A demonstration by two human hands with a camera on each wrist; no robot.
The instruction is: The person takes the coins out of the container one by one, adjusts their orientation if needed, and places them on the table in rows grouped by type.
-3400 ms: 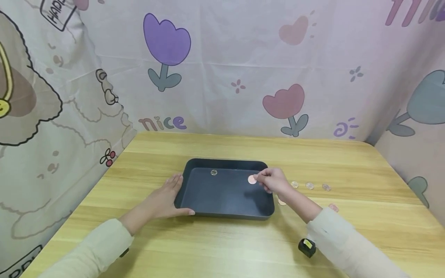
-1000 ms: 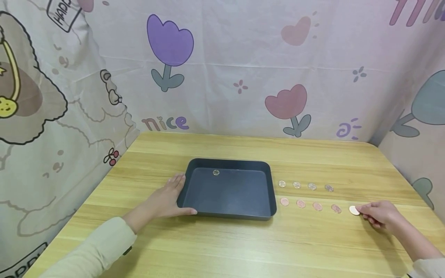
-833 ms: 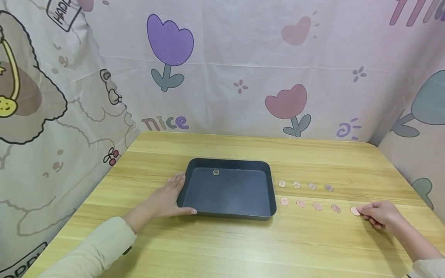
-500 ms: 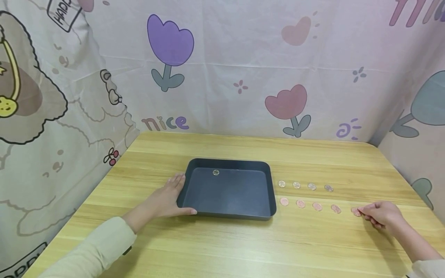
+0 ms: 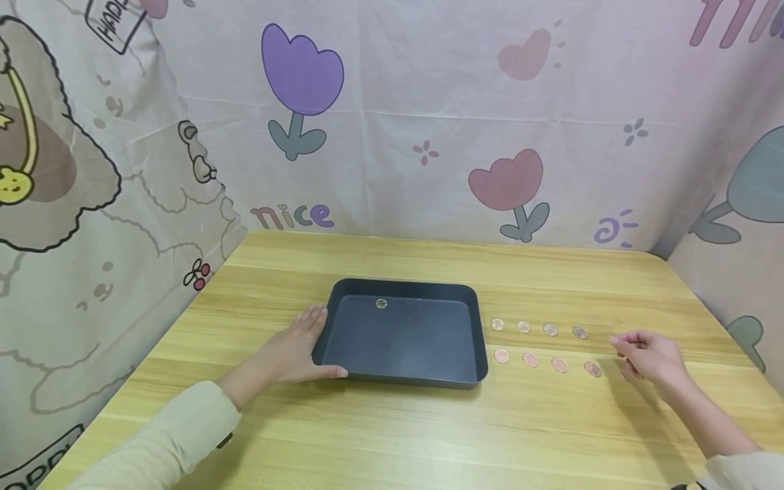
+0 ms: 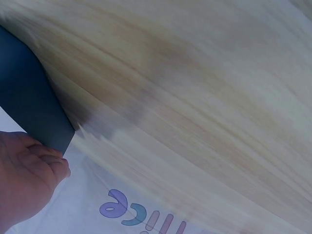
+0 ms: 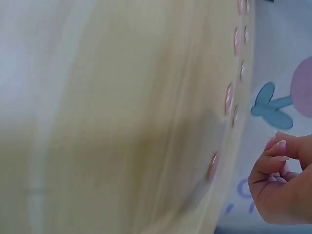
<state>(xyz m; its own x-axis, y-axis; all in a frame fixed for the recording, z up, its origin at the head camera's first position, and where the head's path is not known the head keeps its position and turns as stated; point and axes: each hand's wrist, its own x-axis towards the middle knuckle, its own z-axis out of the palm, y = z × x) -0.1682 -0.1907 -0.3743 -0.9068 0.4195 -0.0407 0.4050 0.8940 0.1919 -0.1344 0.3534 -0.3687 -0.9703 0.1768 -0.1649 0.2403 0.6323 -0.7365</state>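
A dark rectangular baking tray [image 5: 404,347] stands on the wooden table, with one gold-coloured coin [image 5: 381,303] lying inside near its back wall. My left hand [image 5: 288,350] rests against the tray's left end, fingers along the outer side and thumb at the near edge. Right of the tray lie a back row of pale coins [image 5: 523,327] and a front row of pinkish coins [image 5: 560,365]. My right hand [image 5: 652,357] hovers at the rows' right end, fingers bent, no coin visible between them. In the right wrist view a pinkish coin [image 7: 213,166] lies nearest that hand [image 7: 282,175].
A cloth [image 5: 392,170] printed with flowers hangs behind the table [image 5: 429,435]. A second printed cloth [image 5: 122,272] borders the left side, and the patterned backdrop continues on the right.
My right hand has gone from above the tray to the right end of the front row, set a pinkish coin down and lifted off, slightly back and left. The left hand keeps its place.
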